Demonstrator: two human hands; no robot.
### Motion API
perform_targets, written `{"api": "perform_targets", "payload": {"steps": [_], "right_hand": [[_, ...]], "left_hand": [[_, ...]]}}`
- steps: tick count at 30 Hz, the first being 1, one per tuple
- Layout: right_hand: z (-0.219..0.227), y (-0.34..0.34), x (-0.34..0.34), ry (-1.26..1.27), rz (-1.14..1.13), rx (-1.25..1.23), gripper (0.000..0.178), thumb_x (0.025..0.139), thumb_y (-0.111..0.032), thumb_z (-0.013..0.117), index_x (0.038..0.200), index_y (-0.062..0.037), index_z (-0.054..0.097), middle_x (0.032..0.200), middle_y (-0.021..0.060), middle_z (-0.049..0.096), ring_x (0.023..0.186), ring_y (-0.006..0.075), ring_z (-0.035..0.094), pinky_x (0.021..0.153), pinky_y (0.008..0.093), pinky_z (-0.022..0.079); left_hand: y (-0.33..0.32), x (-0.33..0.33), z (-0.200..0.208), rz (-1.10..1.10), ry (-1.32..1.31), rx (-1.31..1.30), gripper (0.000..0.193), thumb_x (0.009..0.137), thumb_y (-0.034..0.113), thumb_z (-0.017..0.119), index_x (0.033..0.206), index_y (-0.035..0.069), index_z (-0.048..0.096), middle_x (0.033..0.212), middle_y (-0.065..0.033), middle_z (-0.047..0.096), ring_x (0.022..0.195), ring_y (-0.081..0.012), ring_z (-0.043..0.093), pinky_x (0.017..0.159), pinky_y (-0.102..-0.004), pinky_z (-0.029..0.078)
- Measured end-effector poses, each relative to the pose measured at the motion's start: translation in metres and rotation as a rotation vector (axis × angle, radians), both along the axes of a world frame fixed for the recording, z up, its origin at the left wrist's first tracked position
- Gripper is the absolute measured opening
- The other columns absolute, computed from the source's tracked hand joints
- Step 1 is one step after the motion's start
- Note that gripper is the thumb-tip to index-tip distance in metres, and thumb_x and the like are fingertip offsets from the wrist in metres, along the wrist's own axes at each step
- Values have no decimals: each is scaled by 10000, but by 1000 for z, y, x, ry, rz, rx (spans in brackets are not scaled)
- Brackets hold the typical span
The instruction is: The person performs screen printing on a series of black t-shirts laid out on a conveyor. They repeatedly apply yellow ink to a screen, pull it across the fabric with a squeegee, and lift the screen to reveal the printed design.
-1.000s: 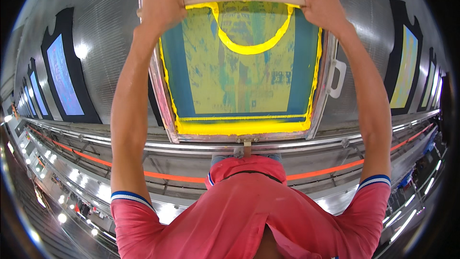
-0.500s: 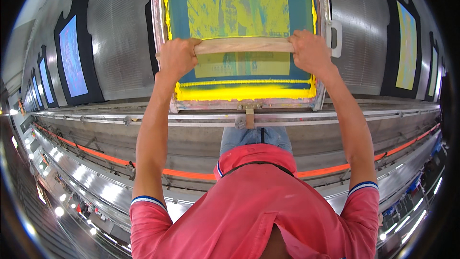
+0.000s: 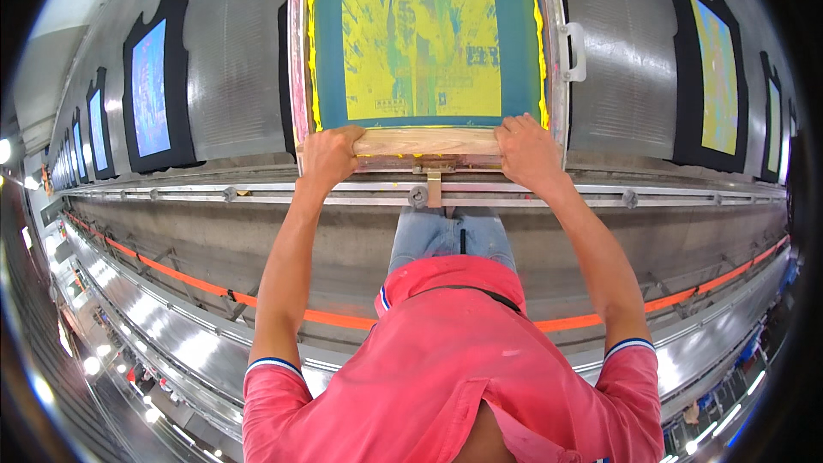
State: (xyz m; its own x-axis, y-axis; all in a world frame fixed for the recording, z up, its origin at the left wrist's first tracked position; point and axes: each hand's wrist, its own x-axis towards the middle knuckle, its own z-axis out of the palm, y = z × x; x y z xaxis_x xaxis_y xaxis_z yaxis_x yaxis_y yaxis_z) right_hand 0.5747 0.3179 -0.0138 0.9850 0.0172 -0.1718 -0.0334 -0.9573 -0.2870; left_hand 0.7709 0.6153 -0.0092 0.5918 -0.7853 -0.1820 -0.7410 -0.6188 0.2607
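A wooden-handled squeegee point(image 3: 427, 142) lies across the near end of a framed printing screen point(image 3: 507, 51). My left hand point(image 3: 330, 154) is closed around the squeegee's left end, and my right hand point(image 3: 530, 153) grips its right end. Beyond the wood, the screen's mesh shows a yellow and blue-green picture area point(image 3: 420, 43) inside a teal border. Thick yellow ink point(image 3: 314, 51) runs along the inner sides of the frame. The squeegee's blade and most of the ink at the near end are hidden beneath the handle and my hands.
Black shirts with printed panels lie along the metal table, one on the left point(image 3: 151, 90) and one on the right point(image 3: 716, 77), with more beyond each. A metal rail point(image 3: 360, 195) runs along the near edge. A white handle point(image 3: 574, 51) juts from the frame's right side.
Both hands have drawn the squeegee toward me, from partway up the screen to its near end. More of the yellow picture area shows, and the band of ink near me is now mostly covered.
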Motion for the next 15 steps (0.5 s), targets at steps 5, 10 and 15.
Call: {"api": "perform_targets", "payload": {"steps": [5,10,15], "right_hand": [[1,-46,22,142,-303,620,658,856,-467,690,1366,-84,528,1376,192,547,1294,383,489,1165,458,277],[-71,-151,59,-367,-879,173,602,892,-393,652,1392,-91,504,1378,197,536,1253,390,514,1060,448,396],[-90,-180,82,-264,-1072,561,415,908,-303,624,1230,-42,623,1099,172,666,1021,301,620,909,384,461]], "left_hand": [[-12,2,3,12,38,123,355,665,287,818,969,127,729,1025,-79,725,1234,-303,566,1051,-727,207],[-54,-38,3,-11,-49,38,411,702,167,764,1092,88,659,1131,-101,696,1228,-300,572,1038,-635,315],[-64,-48,-13,61,41,8,340,690,43,688,1028,79,684,1091,-103,712,1173,-278,612,1035,-570,372]]}}
